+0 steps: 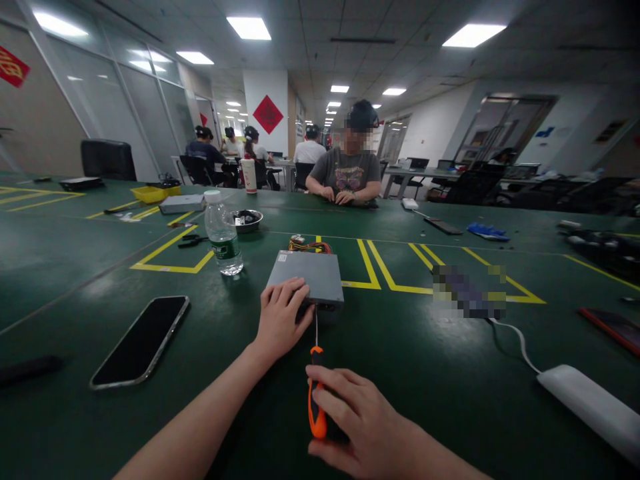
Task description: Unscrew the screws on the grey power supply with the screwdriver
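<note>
A grey metal computer power supply (313, 270) lies on the green table, with a bundle of coloured wires (307, 247) behind its far side. My left hand (281, 313) grips its near left corner, fingers on the top and thumb by the front face. An orange and black screwdriver (316, 400) is in my right hand (355, 413), held by the handle between fingers and thumb. The screwdriver's shaft points away from me to the power supply's near face. Shadow hides exactly where its tip sits.
Left are a phone (143, 340), a water bottle (223, 233), a metal bowl (247, 220) and a yellow tray (155, 192). Right are a white power bank-like block (590, 407) with a cable and a red-edged phone (613, 330). A person (347, 167) sits opposite.
</note>
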Action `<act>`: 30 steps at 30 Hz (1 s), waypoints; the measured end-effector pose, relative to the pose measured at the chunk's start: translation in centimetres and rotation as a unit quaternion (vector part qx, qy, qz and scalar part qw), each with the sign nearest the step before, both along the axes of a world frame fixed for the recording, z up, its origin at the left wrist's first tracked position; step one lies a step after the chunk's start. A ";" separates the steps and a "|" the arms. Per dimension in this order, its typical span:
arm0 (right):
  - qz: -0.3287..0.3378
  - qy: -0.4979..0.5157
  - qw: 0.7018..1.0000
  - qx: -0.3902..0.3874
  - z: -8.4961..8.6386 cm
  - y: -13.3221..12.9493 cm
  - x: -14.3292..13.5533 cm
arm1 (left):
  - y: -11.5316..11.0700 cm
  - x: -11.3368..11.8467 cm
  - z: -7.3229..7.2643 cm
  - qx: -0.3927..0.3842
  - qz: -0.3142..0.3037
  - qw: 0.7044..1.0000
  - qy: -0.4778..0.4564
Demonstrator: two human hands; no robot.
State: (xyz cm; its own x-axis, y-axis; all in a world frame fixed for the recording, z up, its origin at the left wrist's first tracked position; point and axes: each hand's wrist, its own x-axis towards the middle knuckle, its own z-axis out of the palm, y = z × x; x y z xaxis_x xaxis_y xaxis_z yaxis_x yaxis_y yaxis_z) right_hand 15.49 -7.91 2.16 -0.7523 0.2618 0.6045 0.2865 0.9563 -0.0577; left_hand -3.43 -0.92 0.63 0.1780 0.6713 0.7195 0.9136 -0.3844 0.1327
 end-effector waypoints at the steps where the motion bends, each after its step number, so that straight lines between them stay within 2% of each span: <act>1: 0.000 -0.020 1.000 0.004 0.2 -0.1 -0.1 | 0.0 0.0 0.0 0.000 0.000 1.000 0.000; 4: -0.006 -0.039 0.999 0.037 0.6 -0.2 -0.2 | 0.0 0.0 -0.1 -0.002 0.000 1.000 0.001; 7: -0.001 0.006 0.999 0.053 0.3 -0.2 -0.2 | 0.0 0.0 -0.1 -0.004 -0.002 1.000 0.002; 12: -0.002 0.049 0.999 0.021 -0.1 0.0 -0.1 | 0.0 0.0 -0.1 -0.006 -0.004 1.000 -0.003; 15: 0.003 0.014 1.000 0.011 0.3 -0.2 -0.2 | 0.0 0.0 -0.1 -0.004 -0.006 1.000 -0.003; 18: -0.003 -0.007 0.999 0.036 0.6 -0.3 -0.3 | -0.1 0.0 0.1 -0.003 -0.007 1.000 -0.004; 24: -0.012 0.055 0.998 0.025 -0.3 -0.1 0.1 | 0.0 0.0 0.0 -0.005 -0.006 1.000 -0.006; 27: -0.005 0.024 1.000 -0.001 -0.2 -0.2 0.2 | 0.0 0.0 0.0 -0.006 -0.003 1.000 -0.003; 30: -0.002 -0.018 1.000 0.015 0.3 -0.3 0.1 | -0.1 0.0 0.0 -0.004 -0.005 1.000 -0.003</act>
State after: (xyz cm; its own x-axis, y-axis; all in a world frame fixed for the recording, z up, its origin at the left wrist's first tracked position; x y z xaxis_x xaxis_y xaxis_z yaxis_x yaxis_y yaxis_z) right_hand 15.63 -8.19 2.45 -0.7729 0.2476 0.5843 0.2916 0.9563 -0.0195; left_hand -3.40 -0.97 0.66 0.1794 0.6748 0.7159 0.9089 -0.3921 0.1418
